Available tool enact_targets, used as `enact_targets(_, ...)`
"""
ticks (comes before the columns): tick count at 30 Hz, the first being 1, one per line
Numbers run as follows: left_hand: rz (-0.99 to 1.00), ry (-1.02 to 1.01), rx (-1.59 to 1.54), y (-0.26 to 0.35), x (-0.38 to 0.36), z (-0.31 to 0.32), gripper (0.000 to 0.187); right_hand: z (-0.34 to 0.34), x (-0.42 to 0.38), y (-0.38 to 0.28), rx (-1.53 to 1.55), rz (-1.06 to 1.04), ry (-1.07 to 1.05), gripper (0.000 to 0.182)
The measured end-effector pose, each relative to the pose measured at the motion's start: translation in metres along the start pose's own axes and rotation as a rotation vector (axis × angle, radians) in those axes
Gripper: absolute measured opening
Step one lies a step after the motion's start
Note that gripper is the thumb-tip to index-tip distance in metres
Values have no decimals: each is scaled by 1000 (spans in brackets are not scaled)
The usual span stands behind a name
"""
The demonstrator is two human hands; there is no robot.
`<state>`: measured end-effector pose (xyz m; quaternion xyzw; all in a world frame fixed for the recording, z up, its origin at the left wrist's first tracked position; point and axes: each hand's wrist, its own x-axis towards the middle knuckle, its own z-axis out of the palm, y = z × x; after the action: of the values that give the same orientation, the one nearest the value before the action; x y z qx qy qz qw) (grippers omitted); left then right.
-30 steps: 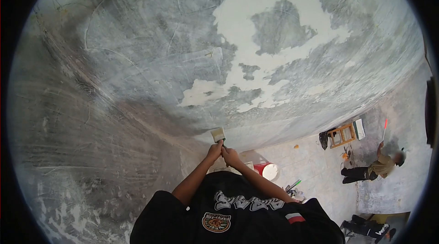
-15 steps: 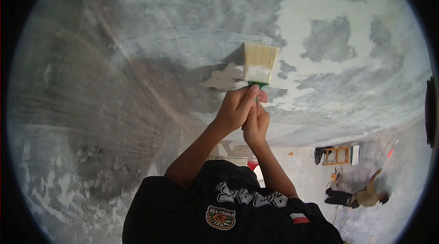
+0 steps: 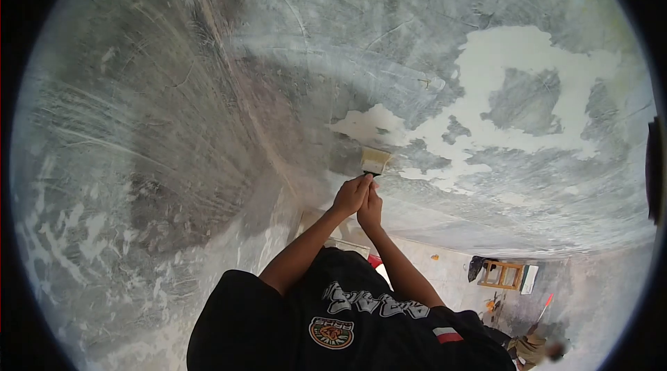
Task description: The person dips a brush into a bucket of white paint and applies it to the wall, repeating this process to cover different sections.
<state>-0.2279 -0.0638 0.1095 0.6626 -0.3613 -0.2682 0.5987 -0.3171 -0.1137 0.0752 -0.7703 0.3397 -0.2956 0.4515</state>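
Note:
A wide paintbrush [image 3: 375, 158] with pale bristles is pressed close against the grey plastered surface, just below a white patch [image 3: 375, 126]. My left hand [image 3: 351, 195] is closed around its handle, thumb near the base of the bristles. Tight beside it, my right hand [image 3: 371, 209] is also closed on the handle, its fingers partly hidden behind the left hand. Most of the handle is covered by both hands. The brush's shadow falls to its left on the plaster.
A larger irregular white area [image 3: 511, 44] spreads at upper right. A ridged corner line [image 3: 243, 93] runs down the left side. At lower right, another person [image 3: 531, 349] holds a red-and-white pole [image 3: 546, 305], near a wooden frame [image 3: 501, 275] and a black bag [image 3: 476, 268].
Both hands have moved the brush down the picture, closer to my body. The view has shifted, and the other person now appears lower at the right.

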Motion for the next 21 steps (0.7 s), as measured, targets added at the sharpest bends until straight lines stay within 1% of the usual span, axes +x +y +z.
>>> enact_targets(2,-22,13,-38,-27,-3,3,56,14,-6,36,-53,-9,-30,44)
enact_targets(4,-198,-54,-11,-56,-14,4,58,19,-20,49,-109,-11,-66,43)
enact_targets(5,-259,-100,-33,-81,-19,3,59,20,-27,49,-69,143,-214,42)
enact_targets(6,-264,-93,-35,-101,-27,-2,59,19,-35,51,-30,297,-360,41)
enact_targets(7,-617,-139,65,-118,-39,-2,58,40,-52,129,-180,-31,-578,41)
enact_targets(8,-962,-192,169,-132,-44,-2,56,34,-52,95,115,671,-605,44)
enact_targets(9,-968,-189,162,-146,-54,2,56,38,-58,107,161,701,-641,45)
enact_targets(11,-918,-93,12,-165,-74,6,54,41,-70,108,211,734,-685,46)
enact_targets(12,-924,-92,16,-161,-80,3,54,32,-76,81,202,638,-584,47)
enact_targets(13,-862,-73,-96,-146,-83,-3,55,24,-78,56,195,537,-478,48)
enact_targets(14,-795,-56,-206,-127,-84,-8,56,17,-79,37,202,537,-473,48)
enact_targets(15,-791,-60,-201,-107,-87,-17,56,9,-78,20,130,401,-474,41)
enact_targets(16,-681,-24,-254,-83,-90,-28,57,3,-78,4,58,266,-472,34)
enact_targets(17,-572,10,-308,-53,-94,-36,58,0,-77,-11,60,267,-465,34)
enact_targets(19,-266,70,-352,37,-94,-48,53,2,-74,-44,83,-239,-276,27)
enact_targets(20,-267,71,-352,67,-90,-54,53,-2,-70,-69,83,-238,-277,27)
enact_targets(21,-177,97,-378,92,-83,-60,51,-8,-61,-98,137,-253,-284,24)
